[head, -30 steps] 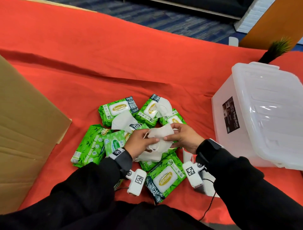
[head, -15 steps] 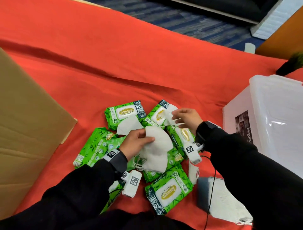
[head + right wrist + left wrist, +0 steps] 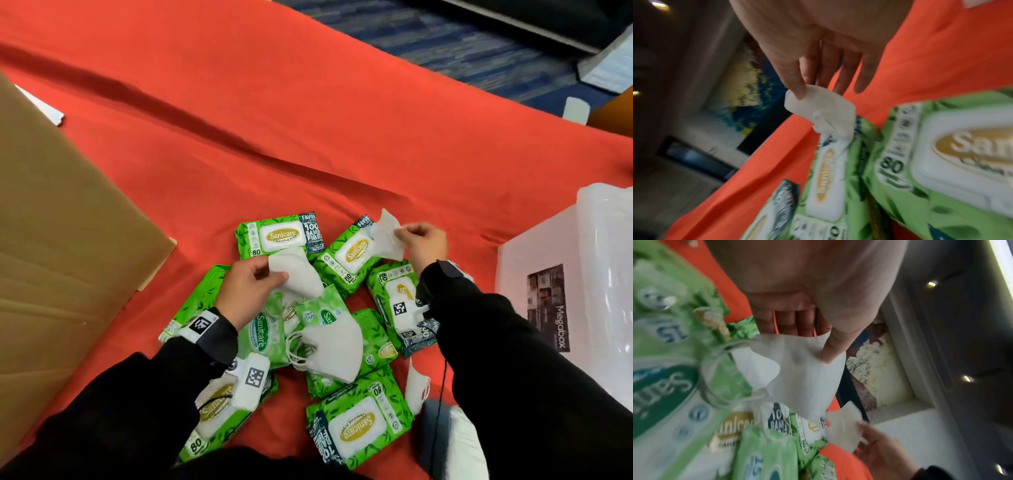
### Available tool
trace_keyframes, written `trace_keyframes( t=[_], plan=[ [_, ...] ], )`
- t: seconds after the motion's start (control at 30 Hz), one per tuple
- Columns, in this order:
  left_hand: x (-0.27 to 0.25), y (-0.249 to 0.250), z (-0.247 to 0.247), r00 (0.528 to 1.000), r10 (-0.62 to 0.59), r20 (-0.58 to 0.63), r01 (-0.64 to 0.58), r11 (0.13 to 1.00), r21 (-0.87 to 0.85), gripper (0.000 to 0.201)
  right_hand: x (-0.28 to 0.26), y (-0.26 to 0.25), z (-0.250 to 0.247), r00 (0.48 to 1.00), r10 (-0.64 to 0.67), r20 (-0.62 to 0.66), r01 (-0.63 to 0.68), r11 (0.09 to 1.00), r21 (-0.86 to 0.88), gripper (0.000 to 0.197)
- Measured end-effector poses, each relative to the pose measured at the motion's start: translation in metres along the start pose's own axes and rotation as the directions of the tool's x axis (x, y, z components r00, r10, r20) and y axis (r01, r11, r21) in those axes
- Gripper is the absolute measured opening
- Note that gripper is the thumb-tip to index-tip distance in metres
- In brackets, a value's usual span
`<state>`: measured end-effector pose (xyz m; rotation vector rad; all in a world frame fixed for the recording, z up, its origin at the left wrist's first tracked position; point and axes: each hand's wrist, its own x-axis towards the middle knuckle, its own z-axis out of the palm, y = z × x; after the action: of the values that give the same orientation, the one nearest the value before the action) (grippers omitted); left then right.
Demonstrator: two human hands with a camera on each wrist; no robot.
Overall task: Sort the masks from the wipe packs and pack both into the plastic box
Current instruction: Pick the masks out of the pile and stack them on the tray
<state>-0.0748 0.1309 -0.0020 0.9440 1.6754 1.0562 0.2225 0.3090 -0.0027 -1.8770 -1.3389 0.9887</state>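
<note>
Several green wipe packs (image 3: 281,236) lie heaped on the red cloth, with white masks among them. My left hand (image 3: 246,291) pinches a white mask (image 3: 298,277) lying below the far left pack; in the left wrist view the thumb presses on this mask (image 3: 807,373). My right hand (image 3: 423,241) pinches another white mask (image 3: 385,238) at its edge, lifted off a wipe pack (image 3: 352,253); the right wrist view shows that mask (image 3: 822,107) between thumb and forefinger. A small stack of masks (image 3: 329,342) rests in the middle of the heap. The translucent plastic box (image 3: 582,284) stands at the right.
A flattened brown cardboard sheet (image 3: 61,240) covers the left side. One more white mask (image 3: 416,383) lies near my right sleeve, beside a white stack (image 3: 462,445) at the bottom edge. Bare red cloth (image 3: 308,120) stretches beyond the heap.
The stack of masks held in both hands now rests on the heap. My left hand moved up-left to another mask. My right hand reached to the far mask and lifted its edge.
</note>
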Motion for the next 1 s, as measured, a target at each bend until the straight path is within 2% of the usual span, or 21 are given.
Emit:
trace_keyframes(
  t=[0.07, 0.13, 0.17, 0.23, 0.3, 0.37, 0.43, 0.47, 0.53, 0.57, 0.63, 0.7, 0.77, 0.83, 0.9, 1.0],
  plan=[
    [0.0, 0.003, -0.003, 0.995, 0.103, -0.013, -0.099, 0.979, 0.176, 0.036, -0.019, -0.023, -0.006, 0.984, -0.142, 0.104, 0.135, 0.988, 0.074, 0.011],
    [-0.004, 0.02, -0.001, 0.98, 0.199, -0.002, -0.193, 0.954, 0.231, 0.029, -0.041, -0.043, -0.014, 0.946, -0.231, 0.226, 0.212, 0.972, 0.105, 0.013],
    [-0.007, 0.03, 0.0, 0.976, 0.218, 0.028, -0.219, 0.956, 0.194, 0.024, -0.053, -0.051, -0.017, 0.932, -0.234, 0.277, 0.213, 0.971, 0.107, 0.014],
    [-0.016, 0.05, 0.003, 0.956, 0.247, 0.158, -0.258, 0.965, 0.055, 0.023, -0.074, -0.06, -0.022, 0.917, -0.198, 0.347, 0.156, 0.977, 0.146, 0.014],
    [-0.024, 0.064, 0.006, 0.914, 0.305, 0.268, -0.306, 0.951, -0.036, 0.024, -0.091, -0.066, -0.025, 0.902, -0.166, 0.399, 0.086, 0.974, 0.212, 0.017],
    [-0.029, 0.077, 0.009, 0.863, 0.394, 0.316, -0.392, 0.917, -0.071, 0.024, -0.105, -0.07, -0.028, 0.875, -0.116, 0.469, -0.003, 0.97, 0.245, 0.02],
    [-0.03, 0.082, 0.015, 0.843, 0.446, 0.302, -0.455, 0.89, -0.043, 0.025, -0.121, -0.075, -0.03, 0.834, -0.067, 0.548, -0.089, 0.963, 0.253, 0.019],
    [-0.029, 0.081, 0.019, 0.847, 0.441, 0.296, -0.453, 0.891, -0.031, 0.024, -0.129, -0.078, -0.031, 0.814, -0.05, 0.579, -0.131, 0.955, 0.266, 0.017],
    [-0.027, 0.074, 0.028, 0.893, 0.357, 0.273, -0.356, 0.933, -0.055, 0.017, -0.143, -0.079, -0.03, 0.786, -0.02, 0.617, -0.231, 0.917, 0.324, 0.012],
    [-0.028, 0.072, 0.032, 0.923, 0.289, 0.256, -0.278, 0.957, -0.08, 0.017, -0.151, -0.079, -0.029, 0.786, -0.014, 0.618, -0.266, 0.895, 0.359, 0.013],
    [-0.03, 0.064, 0.038, 0.959, 0.183, 0.216, -0.159, 0.979, -0.125, 0.032, -0.164, -0.075, -0.029, 0.816, -0.012, 0.578, -0.273, 0.873, 0.404, 0.013],
    [-0.037, 0.06, 0.042, 0.967, 0.16, 0.196, -0.127, 0.977, -0.168, 0.026, -0.177, -0.067, -0.029, 0.85, -0.035, 0.526, -0.219, 0.884, 0.413, 0.007],
    [-0.044, 0.057, 0.042, 0.972, 0.131, 0.194, -0.085, 0.97, -0.23, 0.017, -0.185, -0.056, -0.029, 0.871, -0.034, 0.49, -0.184, 0.903, 0.389, 0.013],
    [-0.051, 0.055, 0.041, 0.976, 0.08, 0.204, -0.014, 0.952, -0.306, 0.033, -0.19, -0.046, -0.029, 0.886, 0.009, 0.463, -0.205, 0.905, 0.373, 0.013],
    [-0.055, 0.051, 0.041, 0.976, 0.042, 0.213, 0.032, 0.943, -0.33, 0.04, -0.194, -0.04, -0.03, 0.883, 0.051, 0.466, -0.252, 0.89, 0.38, 0.009],
    [-0.06, 0.048, 0.041, 0.978, 0.024, 0.209, 0.049, 0.94, -0.337, 0.028, -0.201, -0.033, -0.03, 0.871, 0.075, 0.485, -0.297, 0.868, 0.399, 0.006]
  ],
)
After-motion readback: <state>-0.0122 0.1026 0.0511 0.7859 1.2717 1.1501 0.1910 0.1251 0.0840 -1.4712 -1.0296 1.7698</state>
